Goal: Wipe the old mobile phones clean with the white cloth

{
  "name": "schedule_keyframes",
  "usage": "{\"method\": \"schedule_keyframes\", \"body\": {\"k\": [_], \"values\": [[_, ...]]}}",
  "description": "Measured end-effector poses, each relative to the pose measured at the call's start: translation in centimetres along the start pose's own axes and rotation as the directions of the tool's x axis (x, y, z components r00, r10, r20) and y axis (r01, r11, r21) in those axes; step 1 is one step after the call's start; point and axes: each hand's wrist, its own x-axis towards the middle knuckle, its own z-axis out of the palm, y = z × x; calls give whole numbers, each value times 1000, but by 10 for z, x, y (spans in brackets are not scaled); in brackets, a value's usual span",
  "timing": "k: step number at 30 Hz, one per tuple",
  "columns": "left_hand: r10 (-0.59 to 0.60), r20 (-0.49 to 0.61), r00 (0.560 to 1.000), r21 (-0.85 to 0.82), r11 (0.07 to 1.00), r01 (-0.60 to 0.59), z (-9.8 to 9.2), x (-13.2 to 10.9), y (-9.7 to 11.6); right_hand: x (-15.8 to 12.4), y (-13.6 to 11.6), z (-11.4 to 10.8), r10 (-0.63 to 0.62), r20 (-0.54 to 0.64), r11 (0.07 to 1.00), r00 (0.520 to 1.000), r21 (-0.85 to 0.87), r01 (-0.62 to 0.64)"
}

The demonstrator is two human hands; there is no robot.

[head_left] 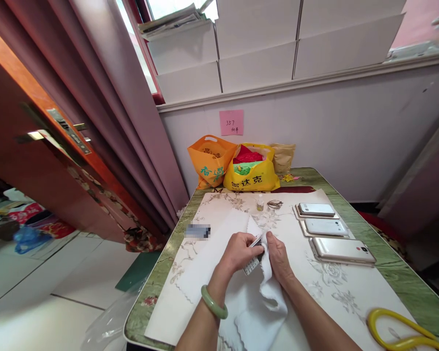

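My left hand [239, 251], with a green bangle on its wrist, is closed round a small keypad phone [251, 265] held just above the table. My right hand [278, 258] presses a white cloth [269, 292] against the phone's upper end, fingers wrapped over it. The cloth hangs down from the hands and lies crumpled on the white patterned table cover [336, 287]. Both hands meet near the middle of the table.
Three phones [316, 209] [325, 227] [342, 249] lie in a row at the right. A small bottle [260, 203] and glasses [274, 204] sit behind the hands. Orange [210, 161] and yellow [252, 170] bags stand at the far edge. Yellow scissor handles [398, 331] lie at the near right.
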Motion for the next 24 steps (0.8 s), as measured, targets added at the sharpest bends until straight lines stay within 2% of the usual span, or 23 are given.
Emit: {"method": "schedule_keyframes", "body": {"k": [4,8,12,15,18,22,24], "values": [[-7,-179,984,-86,996,-8,28,4,-8,1,3,0,51,-99,998,994,42,-47],[-62,-266,962,-142,990,24,43,11,-9,1,3,1,138,-147,986,980,116,-121],[-48,-351,935,-122,993,5,50,14,-4,2,0,2,156,-180,987,971,62,-147],[-5,-415,910,-71,997,-27,54,19,-2,2,-3,3,84,-184,996,979,-5,-86],[10,-461,887,-22,1000,-22,55,31,-1,1,-1,6,18,-153,998,988,-63,-28],[-14,-556,831,2,1000,18,53,53,1,-2,3,8,0,-109,994,994,-104,-12],[-30,-577,816,4,999,39,52,58,2,-2,4,8,-3,-99,996,995,-94,-6]]}}
